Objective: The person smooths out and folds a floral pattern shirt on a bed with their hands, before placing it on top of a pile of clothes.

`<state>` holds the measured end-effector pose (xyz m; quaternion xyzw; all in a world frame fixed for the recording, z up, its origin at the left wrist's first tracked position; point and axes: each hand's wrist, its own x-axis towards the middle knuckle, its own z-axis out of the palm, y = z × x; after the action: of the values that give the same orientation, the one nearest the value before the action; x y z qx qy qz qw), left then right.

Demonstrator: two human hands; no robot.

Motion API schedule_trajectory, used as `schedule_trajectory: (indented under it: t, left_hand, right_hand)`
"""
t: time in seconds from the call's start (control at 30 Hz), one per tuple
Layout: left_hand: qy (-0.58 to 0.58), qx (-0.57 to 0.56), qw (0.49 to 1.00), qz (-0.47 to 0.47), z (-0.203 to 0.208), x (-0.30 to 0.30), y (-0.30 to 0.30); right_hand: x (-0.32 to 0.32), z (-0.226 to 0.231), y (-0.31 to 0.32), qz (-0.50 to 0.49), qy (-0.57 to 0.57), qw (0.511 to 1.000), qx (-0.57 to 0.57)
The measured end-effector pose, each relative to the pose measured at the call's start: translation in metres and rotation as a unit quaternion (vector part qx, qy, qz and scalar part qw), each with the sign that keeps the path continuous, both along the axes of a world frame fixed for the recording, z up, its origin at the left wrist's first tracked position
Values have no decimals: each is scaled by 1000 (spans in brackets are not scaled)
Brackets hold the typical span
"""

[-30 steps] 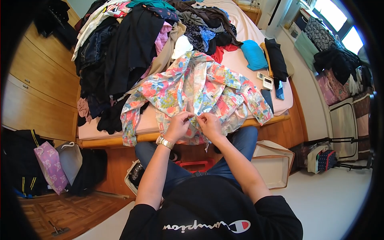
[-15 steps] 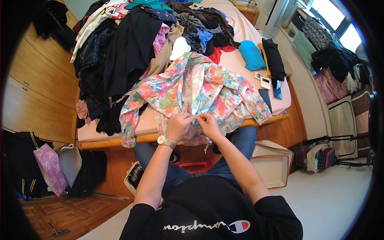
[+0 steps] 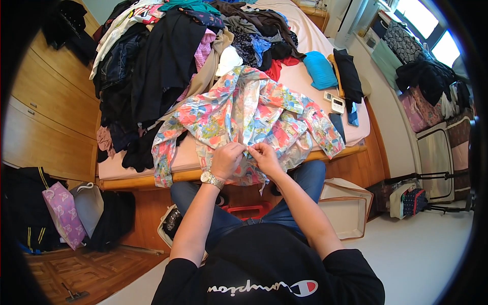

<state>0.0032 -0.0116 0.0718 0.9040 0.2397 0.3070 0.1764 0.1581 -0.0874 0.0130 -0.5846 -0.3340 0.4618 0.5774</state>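
So both hands are bunched up right in the middle of the frame, just below centre, working on the floral shirt (image 3: 254, 114) that's spread out on the bed (image 3: 325, 43). Left hand (image 3: 226, 160), the one with the wristwatch (image 3: 211, 178), has its fingers pressed together pinching the front edge of the fabric. Right hand (image 3: 265, 157) is doing the same from the other side, fingers pinched on the cloth too, and the two hands are basically touching each other at the shirt's front opening.

The bit that matters: the shirt runs away from the hands toward the top of the frame, collar end up near the clothes pile (image 3: 168, 56), hem end hanging over the near bed edge right where the fingers are. So its long axis goes roughly bottom-centre to upper-centre, with sleeves flopped out to the left and right. Neither hand is really nearer, both sit on the centre line at the hem end.

Off to the right on the bed there's a turquoise folded item (image 3: 320, 70) and a couple of small gadgets (image 3: 335, 101), well apart from the hands
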Motion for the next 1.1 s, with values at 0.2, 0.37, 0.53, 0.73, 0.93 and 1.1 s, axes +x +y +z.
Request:
schedule_trajectory:
  t: [0.2, 0.37, 0.53, 0.73, 0.93, 1.1]
  left_hand:
    - [9, -35, 999, 18, -7, 1, 3]
    - [-2, -79, 997, -21, -7, 0, 5]
    - [28, -112, 993, -34, 1, 0, 6]
    - [59, -130, 990, -21, -2, 5, 8]
    - [75, -164, 983, -21, 4, 9, 11]
    - [85, -167, 982, -30, 4, 6, 15]
  right_hand:
    - [3, -1, -1, 24, -26, 999, 19]
    - [7, -1, -1, 30, -103, 994, 10]
    - [5, 10, -5, 21, -185, 983, 9]
    - [4, 26, -9, 19, -289, 953, 91]
    - [9, 24, -11, 80, -216, 973, 22]
    - [6, 39, -14, 95, -204, 974, -10]
